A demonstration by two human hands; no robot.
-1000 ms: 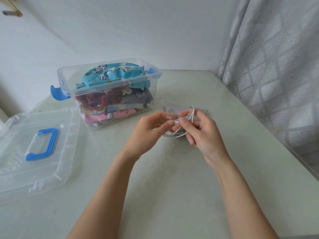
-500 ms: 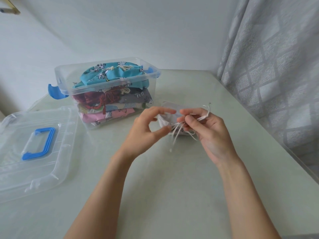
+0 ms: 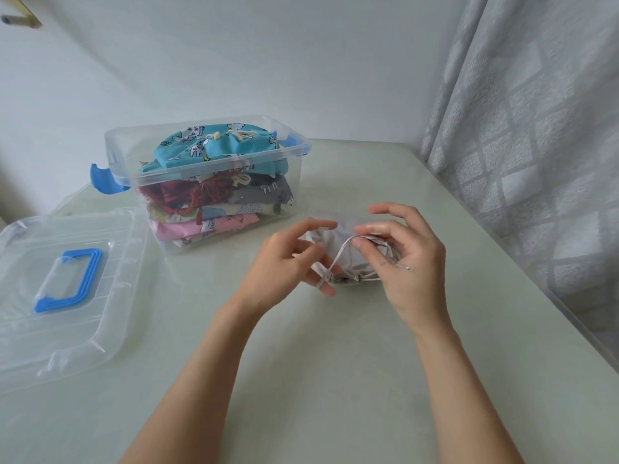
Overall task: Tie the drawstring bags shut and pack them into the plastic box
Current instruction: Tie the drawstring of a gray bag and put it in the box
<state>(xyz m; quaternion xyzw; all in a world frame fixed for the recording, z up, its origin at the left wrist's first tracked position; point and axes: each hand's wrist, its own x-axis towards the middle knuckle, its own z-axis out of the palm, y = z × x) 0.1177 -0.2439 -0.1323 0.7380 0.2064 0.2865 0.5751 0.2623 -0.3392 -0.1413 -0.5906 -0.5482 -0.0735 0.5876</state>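
My left hand (image 3: 288, 262) has its fingers partly curled, and a loop of the thin white drawstring cord (image 3: 338, 259) is hooked around one of its lower fingers; the index finger sticks out straight above the bag, touching nothing that I can make out. My right hand (image 3: 405, 256) is half curled too, thumb and a fingertip pinching the other stretch of that cord, with the index finger lifted free above. Whether a knot is already formed between my hands I cannot tell.

The small pale grey fabric drawstring bag (image 3: 338, 234) lies flat on the pale green tabletop (image 3: 335, 380), between and just beyond my hands. Its gathered mouth points toward me and its long axis runs away from me, tilted slightly to the left.

The clear plastic box with blue latches (image 3: 207, 162) stands near the bag, to its left and further back, stacked nearly to the rim with bags: a turquoise printed one on top, then dark red, grey and pink ones. Its clear lid with a blue handle (image 3: 67, 286) lies flat at my far left.
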